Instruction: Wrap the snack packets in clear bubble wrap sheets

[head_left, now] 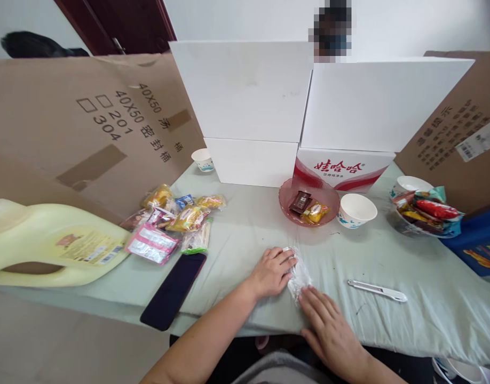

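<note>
A small clear plastic wrapper lies on the pale green cloth near the table's front edge. My left hand rests flat on the cloth with its fingertips on the wrapper's left and upper side. My right hand lies palm down just below it, fingertips touching the wrapper's lower end. Both hands press the wrapper between them; neither lifts it. A white utility knife lies to the right of my right hand, apart from it.
A pink dish with two wrapped snacks, a paper bowl, a snack pile, a dark phone over the edge, a yellow jug, a bowl of packets. White boxes and cardboard wall the back.
</note>
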A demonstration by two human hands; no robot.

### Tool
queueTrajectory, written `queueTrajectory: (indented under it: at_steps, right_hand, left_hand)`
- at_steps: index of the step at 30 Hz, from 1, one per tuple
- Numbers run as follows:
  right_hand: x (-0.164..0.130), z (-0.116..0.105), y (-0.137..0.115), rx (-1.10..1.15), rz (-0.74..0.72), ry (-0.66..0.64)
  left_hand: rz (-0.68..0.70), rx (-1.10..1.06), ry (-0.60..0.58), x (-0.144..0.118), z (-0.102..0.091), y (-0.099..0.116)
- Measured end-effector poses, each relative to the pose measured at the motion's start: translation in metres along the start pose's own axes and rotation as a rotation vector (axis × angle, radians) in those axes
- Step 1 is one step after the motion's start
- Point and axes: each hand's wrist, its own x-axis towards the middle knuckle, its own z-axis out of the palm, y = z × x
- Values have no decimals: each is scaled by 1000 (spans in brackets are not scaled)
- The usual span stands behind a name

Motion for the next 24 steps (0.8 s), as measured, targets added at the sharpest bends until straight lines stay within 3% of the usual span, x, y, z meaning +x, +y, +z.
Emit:
queueTrajectory:
  at_steps: [3, 7, 11, 15, 24]
  right_hand:
    - [7, -7, 12, 54, 68, 7]
    - [13, -12, 10, 169, 26, 9]
    - [21, -18, 10, 260, -59, 66]
    - [47, -20, 25, 337, -25, 55]
    - [111, 13, 55, 49, 201, -5]
  left_hand:
    - [57, -29, -38, -1, -2, 1]
    - [122, -84, -97, -1, -6, 0]
    - [128, -127, -117, 0, -8, 1]
    - [108, -158, -112, 0, -8, 0]
    - [37, -440, 156, -4, 11, -19]
